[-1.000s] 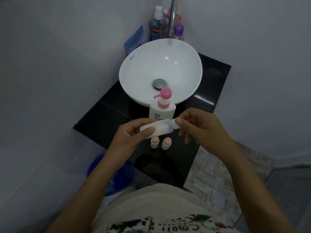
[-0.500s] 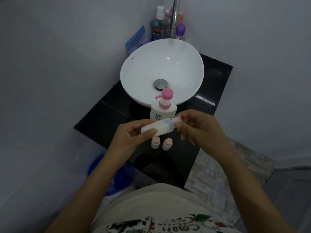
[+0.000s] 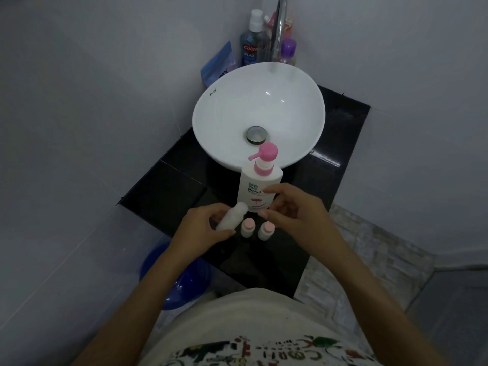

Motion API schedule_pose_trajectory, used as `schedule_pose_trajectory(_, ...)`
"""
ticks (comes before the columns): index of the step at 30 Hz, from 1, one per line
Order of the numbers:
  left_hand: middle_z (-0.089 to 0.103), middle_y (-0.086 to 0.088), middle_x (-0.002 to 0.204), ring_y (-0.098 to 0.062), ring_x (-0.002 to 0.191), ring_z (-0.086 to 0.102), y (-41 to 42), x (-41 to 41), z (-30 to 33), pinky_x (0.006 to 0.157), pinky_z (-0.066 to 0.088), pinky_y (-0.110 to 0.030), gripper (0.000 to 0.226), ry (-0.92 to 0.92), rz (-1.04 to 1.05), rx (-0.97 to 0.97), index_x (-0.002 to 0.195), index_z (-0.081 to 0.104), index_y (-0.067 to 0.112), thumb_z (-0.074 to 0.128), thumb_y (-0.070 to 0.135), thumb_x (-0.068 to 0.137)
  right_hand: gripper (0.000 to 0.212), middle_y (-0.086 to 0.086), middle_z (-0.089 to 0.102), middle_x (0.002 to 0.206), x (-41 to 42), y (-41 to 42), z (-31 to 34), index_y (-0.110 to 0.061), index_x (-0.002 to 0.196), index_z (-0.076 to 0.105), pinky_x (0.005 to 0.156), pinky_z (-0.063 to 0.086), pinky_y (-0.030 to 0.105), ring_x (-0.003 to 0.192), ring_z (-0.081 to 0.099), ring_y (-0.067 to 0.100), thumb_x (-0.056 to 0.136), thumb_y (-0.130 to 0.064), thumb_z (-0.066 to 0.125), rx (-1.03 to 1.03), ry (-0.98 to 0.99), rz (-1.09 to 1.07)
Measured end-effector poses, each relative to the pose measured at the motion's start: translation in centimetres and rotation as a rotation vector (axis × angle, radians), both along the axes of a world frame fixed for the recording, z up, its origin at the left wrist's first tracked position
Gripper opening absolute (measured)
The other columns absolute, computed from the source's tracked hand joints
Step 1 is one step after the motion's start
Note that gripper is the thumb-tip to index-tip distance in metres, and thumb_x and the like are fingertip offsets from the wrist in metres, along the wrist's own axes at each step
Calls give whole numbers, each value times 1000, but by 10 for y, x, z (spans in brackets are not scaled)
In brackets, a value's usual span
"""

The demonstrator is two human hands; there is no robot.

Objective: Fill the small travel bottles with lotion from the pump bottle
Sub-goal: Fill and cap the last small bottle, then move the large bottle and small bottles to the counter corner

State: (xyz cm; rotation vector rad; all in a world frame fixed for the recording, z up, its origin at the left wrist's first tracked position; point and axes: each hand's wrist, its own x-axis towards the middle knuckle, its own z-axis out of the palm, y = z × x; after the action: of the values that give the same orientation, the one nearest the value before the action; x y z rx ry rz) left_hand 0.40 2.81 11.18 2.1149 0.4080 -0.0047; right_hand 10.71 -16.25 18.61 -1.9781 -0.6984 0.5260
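A white pump bottle (image 3: 257, 184) with a pink pump head stands on the black counter (image 3: 169, 191) in front of the sink. My left hand (image 3: 203, 231) is closed around a small white travel bottle (image 3: 232, 216), which tilts with its top toward the pump bottle. Two more small travel bottles with pink caps (image 3: 248, 227) (image 3: 265, 230) stand upright just right of it. My right hand (image 3: 295, 213) hovers beside the pump bottle with its fingers curled. It is apart from the held bottle, and whether it holds a cap is hidden.
A white bowl sink (image 3: 258, 114) sits behind the pump bottle, under a chrome faucet (image 3: 278, 30). Mouthwash (image 3: 250, 46), a purple-capped bottle (image 3: 288, 51) and a blue pouch (image 3: 217, 64) crowd the back corner. A blue basin (image 3: 174, 276) lies on the floor at lower left. Walls close in on both sides.
Both hands came down toward the counter. My right hand let go of the bottle's cap end and moved off to the right. The held bottle swung from lying level to pointing away.
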Motion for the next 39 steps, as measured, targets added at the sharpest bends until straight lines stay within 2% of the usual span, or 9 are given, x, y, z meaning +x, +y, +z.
schedule_pose_trajectory(5, 66, -7, 115, -16, 102, 62, 0, 8, -49, 95, 51, -34, 49, 116, 87, -29, 116, 62, 11, 80, 8, 70, 14, -1, 68, 76, 9, -13, -10, -29, 93, 65, 63, 52, 14, 66, 63, 9, 81, -24, 70, -72, 17, -127)
schedule_pose_trajectory(8, 66, -7, 113, -18, 105, 61, -2, 12, -66, 97, 49, -35, 42, 148, 80, -28, 110, 64, 12, 78, 6, 71, 11, -6, 67, 74, 11, -19, -16, -31, 87, 64, 60, 51, 11, 65, 63, 6, 80, -25, 70, -111, 32, -176)
schedule_pose_trajectory(14, 69, -1, 104, -13, 99, 62, -2, 14, -75, 92, 49, -27, 39, 107, 82, -52, 103, 66, 13, 80, 3, 67, 12, -5, 66, 76, 15, -26, -28, -26, 91, 67, 65, 52, 19, 69, 63, 8, 80, -26, 71, -181, 5, -219)
schedule_pose_trajectory(21, 61, -10, 127, -19, 117, 57, 18, 11, -72, 105, 44, -36, 65, 137, 49, -51, 126, 57, 13, 73, -12, 68, 21, -8, 63, 80, 36, -23, -51, -24, 98, 65, 62, 42, 11, 74, 59, 2, 78, -26, 73, -245, -42, -248)
schedule_pose_trajectory(25, 64, 3, 116, -1, 104, 60, 32, 28, -51, 88, 43, -6, 50, -36, 173, -75, 117, 62, 22, 73, -1, 75, 39, -6, 63, 93, 59, -10, -71, -21, 112, 61, 66, 41, 9, 81, 59, 2, 76, -21, 76, -262, -12, -223)
schedule_pose_trajectory(28, 64, 9, 114, 2, 104, 59, 31, 54, -36, 86, 44, -7, 52, -76, 149, -128, 118, 62, 22, 80, 10, 71, 49, -2, 63, 105, 71, 3, -85, -20, 118, 58, 75, 45, 17, 91, 61, 12, 73, -19, 78, -253, 42, -151)
schedule_pose_trajectory(33, 68, 4, 113, 0, 100, 62, 18, 81, -36, 87, 50, -16, 49, -13, 4, -145, 117, 63, 18, 80, 12, 71, 41, -4, 66, 105, 70, 15, -101, -21, 114, 59, 80, 54, 29, 91, 64, 9, 77, -17, 74, -223, 55, -98)
schedule_pose_trajectory(36, 72, 0, 106, 2, 92, 65, 12, 85, -42, 77, 52, -10, 44, -55, 48, -181, 112, 66, 13, 79, 8, 70, 38, 1, 68, 107, 65, 18, -104, -17, 118, 58, 81, 56, 34, 89, 66, 12, 81, -14, 69, -191, 25, -97)
schedule_pose_trajectory(39, 72, 4, 98, -1, 89, 67, 11, 81, -42, 79, 56, -20, 38, -76, 88, -162, 104, 69, 14, 80, 8, 68, 38, 6, 68, 111, 61, 21, -101, -13, 122, 57, 83, 56, 38, 91, 66, 15, 84, -11, 65, -188, 11, -61)
